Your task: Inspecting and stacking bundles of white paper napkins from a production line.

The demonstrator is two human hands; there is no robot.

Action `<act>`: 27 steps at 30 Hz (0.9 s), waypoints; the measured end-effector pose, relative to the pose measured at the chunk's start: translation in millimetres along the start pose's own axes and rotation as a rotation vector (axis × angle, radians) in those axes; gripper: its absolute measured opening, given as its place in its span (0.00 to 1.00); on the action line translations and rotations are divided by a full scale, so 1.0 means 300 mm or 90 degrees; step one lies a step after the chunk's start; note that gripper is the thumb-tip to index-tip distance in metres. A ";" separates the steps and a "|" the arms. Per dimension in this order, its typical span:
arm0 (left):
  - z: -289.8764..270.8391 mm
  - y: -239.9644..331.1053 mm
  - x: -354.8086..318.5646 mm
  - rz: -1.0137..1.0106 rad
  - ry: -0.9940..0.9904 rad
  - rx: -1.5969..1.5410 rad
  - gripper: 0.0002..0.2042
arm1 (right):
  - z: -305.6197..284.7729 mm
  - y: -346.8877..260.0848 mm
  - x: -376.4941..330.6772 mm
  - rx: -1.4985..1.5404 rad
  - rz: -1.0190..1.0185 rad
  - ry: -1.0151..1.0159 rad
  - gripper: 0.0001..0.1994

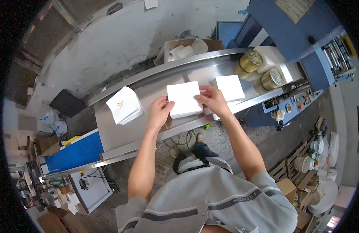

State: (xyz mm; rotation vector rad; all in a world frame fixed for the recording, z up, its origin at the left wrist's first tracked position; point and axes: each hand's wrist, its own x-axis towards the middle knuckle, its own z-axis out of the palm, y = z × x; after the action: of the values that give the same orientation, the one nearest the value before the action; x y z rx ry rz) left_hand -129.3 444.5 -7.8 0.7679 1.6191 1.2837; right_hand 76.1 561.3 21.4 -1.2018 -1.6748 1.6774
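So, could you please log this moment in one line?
left hand: middle stack, left edge; right hand: middle stack, right edge; left stack, right stack: either side

Shiny metal desk (150, 88): loose white pile (129, 110) with a gold mark on the left, middle stack (183, 97) of white squares, right stack (229, 87), plus two yellowish cylinders (251, 61) further right.

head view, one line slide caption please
Left hand and right hand hold a white stack between a gold-marked stack and a plain stack on a metal worktop.
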 end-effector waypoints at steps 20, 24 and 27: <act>-0.008 0.018 -0.005 -0.021 -0.019 -0.020 0.21 | -0.011 0.016 0.010 0.001 -0.010 -0.008 0.29; -0.007 0.022 -0.007 -0.031 -0.017 -0.018 0.21 | -0.010 0.029 0.017 -0.024 -0.022 0.009 0.29; -0.005 0.020 -0.002 -0.038 -0.019 -0.023 0.21 | -0.010 0.033 0.020 -0.027 -0.021 0.009 0.28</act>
State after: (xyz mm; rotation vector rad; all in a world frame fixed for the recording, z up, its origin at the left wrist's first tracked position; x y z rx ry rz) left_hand -130.9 444.9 -1.7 0.7081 1.5804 1.2500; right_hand 77.8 566.6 10.9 -1.1966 -1.7195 1.6186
